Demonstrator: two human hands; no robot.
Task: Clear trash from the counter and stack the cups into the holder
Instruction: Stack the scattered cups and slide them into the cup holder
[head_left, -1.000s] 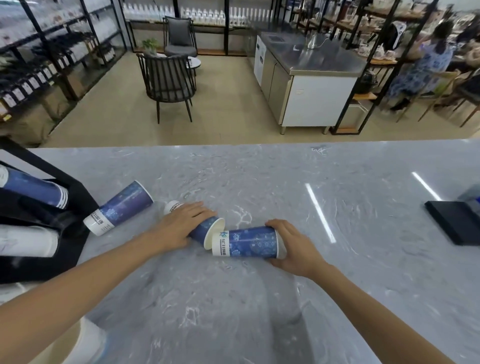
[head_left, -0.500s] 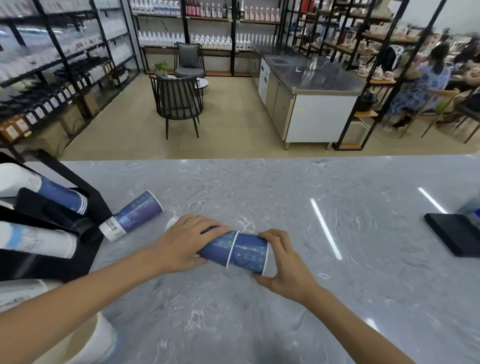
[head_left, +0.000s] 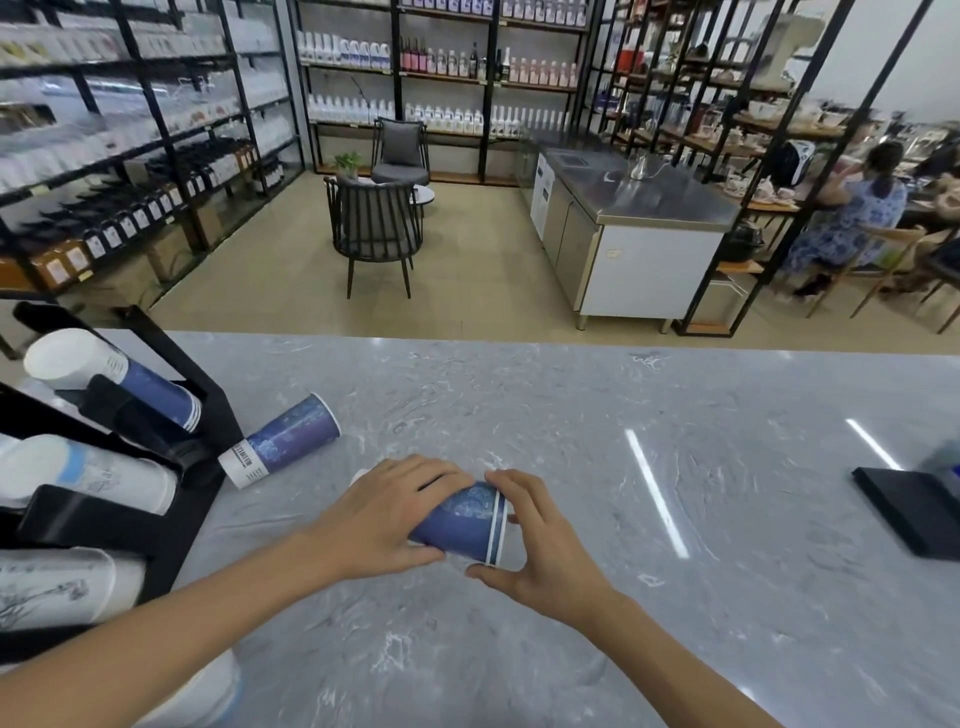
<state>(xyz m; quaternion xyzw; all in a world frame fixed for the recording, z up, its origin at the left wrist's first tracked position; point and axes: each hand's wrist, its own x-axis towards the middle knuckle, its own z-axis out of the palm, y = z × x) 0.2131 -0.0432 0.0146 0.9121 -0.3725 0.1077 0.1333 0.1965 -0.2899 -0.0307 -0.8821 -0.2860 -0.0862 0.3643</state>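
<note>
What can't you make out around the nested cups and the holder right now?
- Head view: the closed end of the nested blue cups is covered by the left hand; the cup count is unclear.
- The open mouth is screened by the right hand.
- The black cup holder is cut off by the left edge; its free slots are unknown.
- Barcode print on the loose cup is too small to read.

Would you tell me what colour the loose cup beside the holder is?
Dark blue, with a white barcoded base band; head view shows the cup.
</note>
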